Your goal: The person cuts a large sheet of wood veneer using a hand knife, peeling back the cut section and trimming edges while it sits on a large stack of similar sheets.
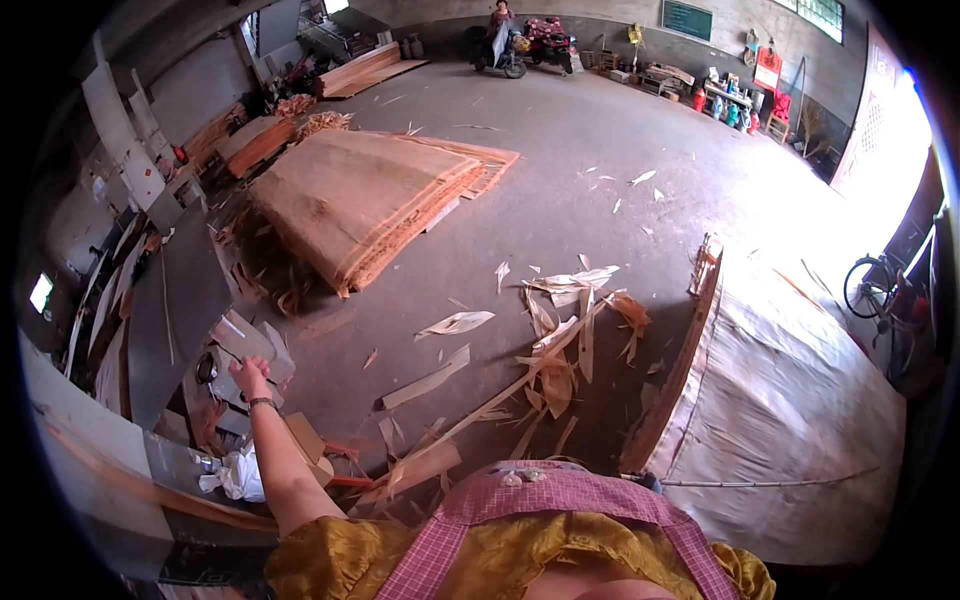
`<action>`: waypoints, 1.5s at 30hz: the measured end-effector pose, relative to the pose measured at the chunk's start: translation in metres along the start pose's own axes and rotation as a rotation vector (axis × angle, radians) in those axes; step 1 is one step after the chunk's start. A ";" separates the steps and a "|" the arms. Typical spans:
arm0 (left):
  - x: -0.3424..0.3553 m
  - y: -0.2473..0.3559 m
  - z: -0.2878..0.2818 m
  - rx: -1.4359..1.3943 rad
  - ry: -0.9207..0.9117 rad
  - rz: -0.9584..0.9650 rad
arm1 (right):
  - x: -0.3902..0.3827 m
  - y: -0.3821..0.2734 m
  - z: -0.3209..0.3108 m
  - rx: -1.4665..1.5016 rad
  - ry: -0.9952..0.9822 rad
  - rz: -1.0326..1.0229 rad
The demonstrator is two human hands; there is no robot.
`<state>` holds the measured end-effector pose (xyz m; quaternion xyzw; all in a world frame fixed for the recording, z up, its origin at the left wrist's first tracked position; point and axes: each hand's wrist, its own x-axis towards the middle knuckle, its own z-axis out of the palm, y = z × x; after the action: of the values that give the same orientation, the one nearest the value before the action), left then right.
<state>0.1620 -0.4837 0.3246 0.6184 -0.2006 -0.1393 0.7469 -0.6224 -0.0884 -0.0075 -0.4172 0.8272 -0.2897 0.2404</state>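
My left hand reaches out to the left, a dark band round its wrist. Its fingers are curled together, and a thin dark piece shows at either side of them; what it is I cannot make out. Close by sits a round dark object with a shiny rim, beside a brown cardboard piece. Nearer to me are an open cardboard box and a crumpled white plastic bag. My right hand does not show; the apron and sleeve fill the lower edge.
To my right lies a wide stack of pale veneer sheets, with a thin stick across it. Torn veneer scraps litter the floor ahead. Farther off stand a large reddish veneer stack and a person by parked scooters.
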 end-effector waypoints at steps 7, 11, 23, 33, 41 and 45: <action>-0.129 -0.101 0.008 0.713 -1.075 -0.524 | 0.002 0.069 0.027 0.232 0.019 0.132; -0.245 -0.160 0.008 1.136 -1.589 -0.644 | 0.000 0.074 0.033 0.604 0.014 0.160; -0.331 -0.224 0.029 1.209 -1.842 -0.504 | 0.002 -0.018 0.008 1.129 0.748 1.016; -0.351 -0.246 0.129 1.198 -1.897 -0.273 | -0.024 -0.062 -0.002 1.181 1.203 0.840; -0.503 -0.238 0.239 1.179 -2.209 -0.088 | 0.010 0.036 -0.018 0.786 1.365 0.692; -0.566 -0.222 0.275 1.306 -2.348 0.369 | 0.042 0.034 -0.060 0.997 0.856 1.090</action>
<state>-0.4575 -0.5080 0.0777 0.3386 -0.8224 -0.3591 -0.2829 -0.7023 -0.0901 0.0053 0.3391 0.7077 -0.5965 0.1682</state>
